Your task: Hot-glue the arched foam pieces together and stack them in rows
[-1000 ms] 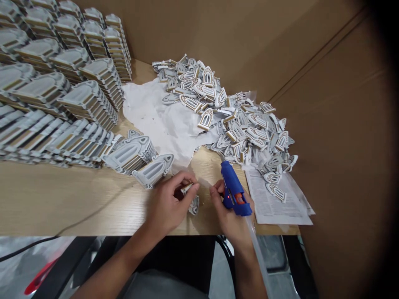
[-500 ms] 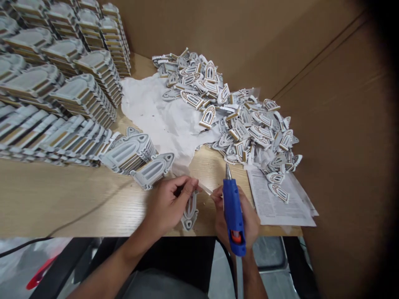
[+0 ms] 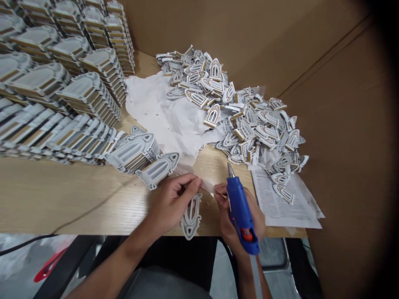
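Thumb and fingers of my left hand (image 3: 173, 203) pinch one end of a short translucent strip (image 3: 208, 187). My right hand (image 3: 226, 218) pinches the strip's other end with its fingertips and also holds a blue hot glue gun (image 3: 241, 211), its metal nozzle pointing away from me. Just below my left fingertips is a grey-white arched window-frame piece (image 3: 190, 224), pointed end toward me at the table's front edge. I cannot tell whether my left hand grips this piece too. Left of my hands, a similar frame (image 3: 158, 170) leans against a stack of frames (image 3: 132, 151).
Tall stacks of frames (image 3: 90, 91) fill the left side. A heap of small white-and-gold window pieces (image 3: 249, 120) lies at back right, partly on white sheeting (image 3: 156, 108) and printed paper (image 3: 268, 207). Cardboard walls (image 3: 249, 37) stand behind and right. A black cable (image 3: 28, 243) runs lower left.
The strip between my hands has turned and shows a broader face. The glue gun leans more to the right at its rear. The view has shifted slightly.
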`<state>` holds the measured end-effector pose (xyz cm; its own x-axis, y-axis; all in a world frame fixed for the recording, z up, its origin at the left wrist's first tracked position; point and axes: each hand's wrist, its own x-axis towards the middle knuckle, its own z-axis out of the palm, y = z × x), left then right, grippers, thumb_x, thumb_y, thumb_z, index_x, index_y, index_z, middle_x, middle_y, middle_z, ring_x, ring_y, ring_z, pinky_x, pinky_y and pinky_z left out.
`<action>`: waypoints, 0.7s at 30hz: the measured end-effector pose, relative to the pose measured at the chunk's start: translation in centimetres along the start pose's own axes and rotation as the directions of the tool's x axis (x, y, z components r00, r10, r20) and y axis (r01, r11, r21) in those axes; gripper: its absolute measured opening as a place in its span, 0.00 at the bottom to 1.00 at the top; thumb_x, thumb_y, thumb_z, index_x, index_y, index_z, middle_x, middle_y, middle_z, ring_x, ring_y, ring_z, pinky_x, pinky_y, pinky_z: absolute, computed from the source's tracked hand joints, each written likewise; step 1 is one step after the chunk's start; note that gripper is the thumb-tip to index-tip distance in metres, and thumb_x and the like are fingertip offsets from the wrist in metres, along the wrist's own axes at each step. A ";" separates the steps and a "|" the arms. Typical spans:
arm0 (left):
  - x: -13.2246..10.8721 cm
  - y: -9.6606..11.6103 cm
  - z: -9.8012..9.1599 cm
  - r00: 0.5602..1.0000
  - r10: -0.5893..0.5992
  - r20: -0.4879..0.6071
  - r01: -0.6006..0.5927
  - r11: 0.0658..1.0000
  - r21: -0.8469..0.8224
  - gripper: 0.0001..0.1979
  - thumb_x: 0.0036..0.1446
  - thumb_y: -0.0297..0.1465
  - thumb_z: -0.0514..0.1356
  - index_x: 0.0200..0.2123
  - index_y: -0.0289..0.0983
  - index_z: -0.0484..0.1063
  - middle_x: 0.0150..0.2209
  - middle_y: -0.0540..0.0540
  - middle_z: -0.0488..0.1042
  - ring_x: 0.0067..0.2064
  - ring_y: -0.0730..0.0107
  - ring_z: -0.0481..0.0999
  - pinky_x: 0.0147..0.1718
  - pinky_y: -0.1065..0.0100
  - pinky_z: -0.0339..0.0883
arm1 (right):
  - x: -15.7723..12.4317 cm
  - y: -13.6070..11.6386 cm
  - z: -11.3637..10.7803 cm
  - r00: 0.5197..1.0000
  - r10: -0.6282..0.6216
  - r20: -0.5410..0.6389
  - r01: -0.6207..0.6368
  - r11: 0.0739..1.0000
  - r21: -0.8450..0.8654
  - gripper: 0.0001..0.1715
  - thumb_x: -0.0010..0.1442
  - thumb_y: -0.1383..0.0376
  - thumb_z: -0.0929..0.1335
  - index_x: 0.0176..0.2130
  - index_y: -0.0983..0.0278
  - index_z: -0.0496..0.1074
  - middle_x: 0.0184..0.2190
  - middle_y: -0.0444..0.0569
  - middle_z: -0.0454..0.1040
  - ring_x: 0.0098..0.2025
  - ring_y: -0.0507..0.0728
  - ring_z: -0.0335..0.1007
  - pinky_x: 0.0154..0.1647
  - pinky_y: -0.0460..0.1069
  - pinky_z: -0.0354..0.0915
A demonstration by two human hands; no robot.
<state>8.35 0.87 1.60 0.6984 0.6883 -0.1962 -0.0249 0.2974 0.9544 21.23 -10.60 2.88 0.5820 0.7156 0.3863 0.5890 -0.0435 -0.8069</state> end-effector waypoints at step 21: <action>0.1 -0.1 0.4 0.996 0.084 0.036 -0.090 0.980 0.180 0.17 0.71 0.42 0.58 0.32 0.37 0.72 0.28 0.52 0.68 0.31 0.73 0.67 0.31 0.72 0.60 | 1.0 -1.2 0.6 0.981 0.193 -0.021 -0.190 0.977 0.092 0.10 0.66 0.65 0.73 0.35 0.60 0.69 0.40 0.48 0.81 0.41 0.57 0.80 0.42 0.50 0.74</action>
<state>8.74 0.67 1.58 0.7190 0.6868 -0.1067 0.0415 0.1108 0.9930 20.74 -9.43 3.92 0.6962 0.6791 0.2326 0.4135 -0.1145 -0.9033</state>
